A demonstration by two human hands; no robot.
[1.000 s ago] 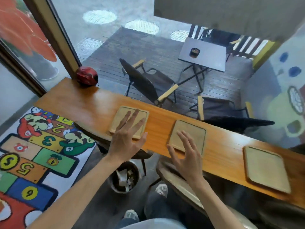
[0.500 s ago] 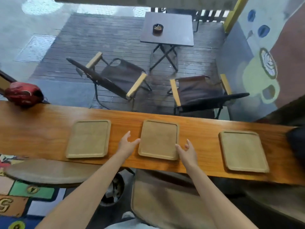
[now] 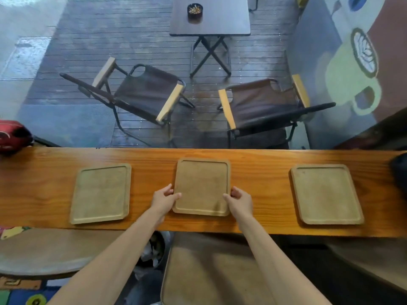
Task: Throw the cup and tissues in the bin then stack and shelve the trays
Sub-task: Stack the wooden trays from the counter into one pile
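Note:
Three flat tan trays lie in a row on the long wooden counter. My left hand grips the left edge of the middle tray, and my right hand grips its right edge. That tray rests flat on the counter. The left tray and the right tray lie untouched on either side. Under the counter, between my arms, the bin shows with crumpled white tissue inside. No cup is visible on the counter.
A red round object sits at the counter's far left and a dark object at its far right. Stool seats stand below the near edge. Beyond the window are folding chairs and a small table.
My view has swung right and centred on the middle tray. My hands left the left and middle trays' tops and closed on the two side edges of the middle tray.

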